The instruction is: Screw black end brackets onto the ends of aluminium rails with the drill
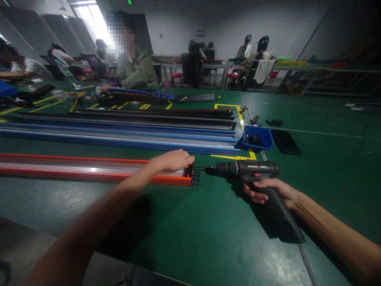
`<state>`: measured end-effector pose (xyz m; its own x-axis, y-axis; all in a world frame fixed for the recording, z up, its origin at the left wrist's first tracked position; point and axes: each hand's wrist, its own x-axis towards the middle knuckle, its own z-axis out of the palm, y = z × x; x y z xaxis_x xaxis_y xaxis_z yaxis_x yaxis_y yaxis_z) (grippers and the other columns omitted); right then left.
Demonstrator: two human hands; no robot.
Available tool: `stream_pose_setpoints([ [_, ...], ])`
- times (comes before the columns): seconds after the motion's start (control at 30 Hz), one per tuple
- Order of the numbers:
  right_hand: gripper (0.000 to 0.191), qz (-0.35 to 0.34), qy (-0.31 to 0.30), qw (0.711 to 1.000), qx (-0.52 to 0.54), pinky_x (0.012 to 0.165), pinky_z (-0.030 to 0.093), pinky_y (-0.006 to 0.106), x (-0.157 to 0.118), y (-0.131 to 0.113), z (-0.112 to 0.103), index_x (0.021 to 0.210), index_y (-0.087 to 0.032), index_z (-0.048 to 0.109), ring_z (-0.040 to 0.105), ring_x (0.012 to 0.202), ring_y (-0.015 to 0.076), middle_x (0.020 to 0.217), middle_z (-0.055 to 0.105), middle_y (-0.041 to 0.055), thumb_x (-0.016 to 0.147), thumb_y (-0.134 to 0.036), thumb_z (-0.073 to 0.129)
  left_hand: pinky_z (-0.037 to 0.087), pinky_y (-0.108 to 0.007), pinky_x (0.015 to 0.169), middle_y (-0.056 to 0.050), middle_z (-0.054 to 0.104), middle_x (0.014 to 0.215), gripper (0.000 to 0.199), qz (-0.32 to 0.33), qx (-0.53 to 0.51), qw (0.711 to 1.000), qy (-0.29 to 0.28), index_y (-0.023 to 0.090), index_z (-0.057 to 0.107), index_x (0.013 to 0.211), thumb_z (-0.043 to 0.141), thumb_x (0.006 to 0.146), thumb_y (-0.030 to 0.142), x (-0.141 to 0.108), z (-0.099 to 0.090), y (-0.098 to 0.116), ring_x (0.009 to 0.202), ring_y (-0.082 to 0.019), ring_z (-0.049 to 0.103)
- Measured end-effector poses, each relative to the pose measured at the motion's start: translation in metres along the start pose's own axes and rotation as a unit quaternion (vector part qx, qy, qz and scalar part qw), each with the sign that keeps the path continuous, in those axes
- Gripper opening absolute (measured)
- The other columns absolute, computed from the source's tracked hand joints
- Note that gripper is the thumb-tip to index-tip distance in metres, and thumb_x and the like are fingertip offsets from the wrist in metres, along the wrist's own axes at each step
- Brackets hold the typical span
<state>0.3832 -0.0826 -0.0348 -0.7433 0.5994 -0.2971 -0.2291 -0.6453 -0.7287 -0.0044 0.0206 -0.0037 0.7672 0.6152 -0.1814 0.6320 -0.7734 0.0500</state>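
My right hand (269, 190) is wrapped round the grip of a black cordless drill (253, 169). The drill lies level, its bit pointing left at a black end cap (195, 177) on an orange channel profile (89, 169). The tip of the bit reaches the cap near its upper part; whether it sits in a screw I cannot make out. My left hand (172, 161) rests over the right end of the orange profile, fingers closed on its far edge by the cap. The fingertips are partly hidden.
Blue profiles (178, 139) and dark profiles (163, 118) lie behind the orange one. A blue bin (257, 138) with small dark parts stands beside a black flat device (286, 142). Across the green table (193, 238) sits a person in a green jacket (138, 71).
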Motion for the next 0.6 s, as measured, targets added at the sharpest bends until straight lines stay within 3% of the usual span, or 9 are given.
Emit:
stream_pose_setpoints([
  [0.33,0.021,0.005,0.0,1.0,0.003,0.061,0.05,0.019,-0.0004,0.0006,-0.0019,0.101,-0.005,0.077,0.044,0.055,0.0044,0.082,0.062,0.0055,0.096,-0.024,0.071,0.026,-0.033,0.062,-0.005,0.068,0.081,0.033,0.025,0.012,1.0,0.011,0.019,0.066,0.097,0.034,0.106,0.024,-0.0005,0.0038,-0.0049,0.067,-0.018,0.051],
  [0.6,0.017,0.009,0.004,1.0,0.022,0.061,0.051,0.019,-0.002,-0.001,-0.0011,0.1,-0.005,0.076,0.047,0.055,0.0041,0.084,0.064,0.0064,0.095,-0.021,0.072,0.03,-0.033,0.064,-0.005,0.068,0.083,0.029,0.025,0.02,0.999,0.018,0.019,0.067,0.088,0.042,0.103,0.019,-0.001,0.0042,-0.005,0.07,-0.019,0.052],
])
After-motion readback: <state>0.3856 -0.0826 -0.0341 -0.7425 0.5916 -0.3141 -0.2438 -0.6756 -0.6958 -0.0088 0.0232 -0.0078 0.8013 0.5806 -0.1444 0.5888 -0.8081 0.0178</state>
